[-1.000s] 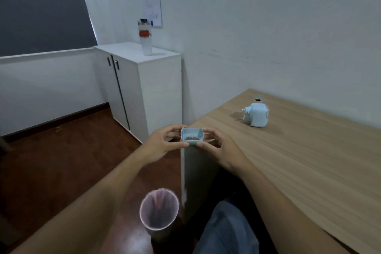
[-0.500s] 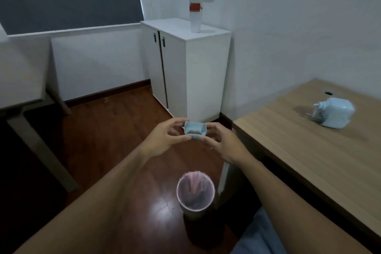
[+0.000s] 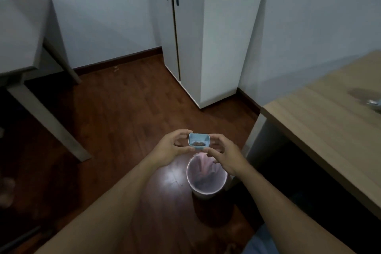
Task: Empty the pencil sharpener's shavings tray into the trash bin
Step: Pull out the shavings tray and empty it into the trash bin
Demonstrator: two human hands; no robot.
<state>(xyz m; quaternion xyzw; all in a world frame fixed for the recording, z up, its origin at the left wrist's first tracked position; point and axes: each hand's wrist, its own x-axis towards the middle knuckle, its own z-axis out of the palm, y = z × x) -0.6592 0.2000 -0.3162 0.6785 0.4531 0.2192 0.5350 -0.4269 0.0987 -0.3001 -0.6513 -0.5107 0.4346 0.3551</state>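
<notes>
Left hand (image 3: 168,149) and right hand (image 3: 225,155) pinch the small, light, rigid shavings tray (image 3: 199,140) by its ends, level, seemingly above the trash bin (image 3: 206,175) rim's far edge.

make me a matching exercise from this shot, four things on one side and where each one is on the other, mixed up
Things:
1. shavings tray
2. trash bin
3. white cabinet
4. wooden desk

Places:
A. against the far wall, doors shut
B. on the floor, below the hands
C. at the right edge of the view
D. held between the left hand and right hand

Pairs: 1-D, 2-B, 3-A, 4-C
</notes>
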